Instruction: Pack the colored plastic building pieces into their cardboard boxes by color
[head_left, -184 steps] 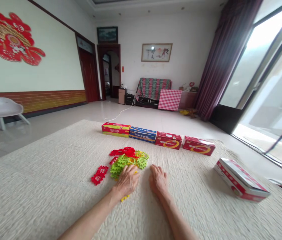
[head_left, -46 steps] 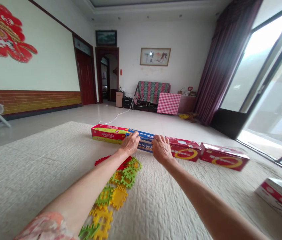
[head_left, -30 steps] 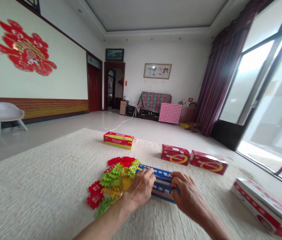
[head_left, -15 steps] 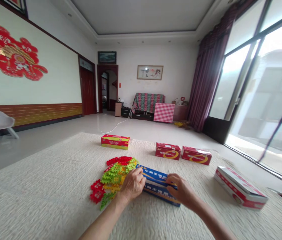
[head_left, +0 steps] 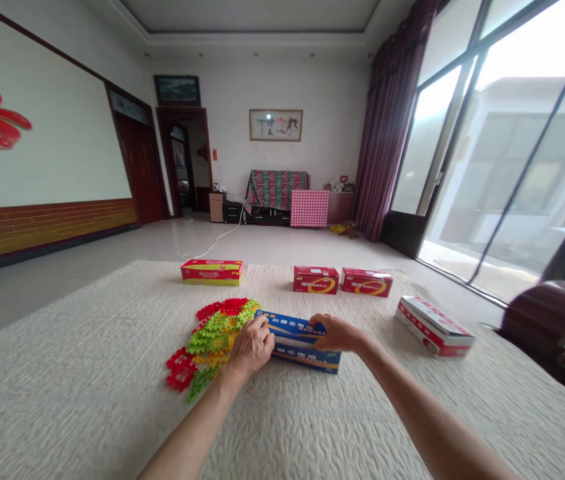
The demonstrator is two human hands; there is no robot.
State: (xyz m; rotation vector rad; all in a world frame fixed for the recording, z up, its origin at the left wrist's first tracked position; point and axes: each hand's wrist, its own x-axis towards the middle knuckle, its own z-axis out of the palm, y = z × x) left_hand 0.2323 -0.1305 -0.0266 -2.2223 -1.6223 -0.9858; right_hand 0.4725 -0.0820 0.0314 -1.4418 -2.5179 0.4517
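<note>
A blue cardboard box [head_left: 305,358] with white lettering and gold stripes lies on the pale textured cover. My left hand [head_left: 252,345] grips its left end, fingers curled over the upper edge. At the other end, my right hand [head_left: 336,333] has thumb and fingers closed on the upper part near the right corner. A dark gap or fold runs along the upper front of the box; its inside cannot be seen. Against the left end lies a pile of flat plastic linking pieces in green [head_left: 205,338], yellow and red [head_left: 181,369], partly behind my left hand.
Farther back stand a red and yellow-green box [head_left: 212,273] and two dark red boxes [head_left: 315,280] [head_left: 367,283]. A white and red box [head_left: 435,327] lies to the right. Beyond the right edge is a dark brown rounded piece of furniture [head_left: 552,320].
The view has swung to the right, so everything appears farther left and a little higher. Both hands stay on the blue box, with little visible movement of the box itself.
</note>
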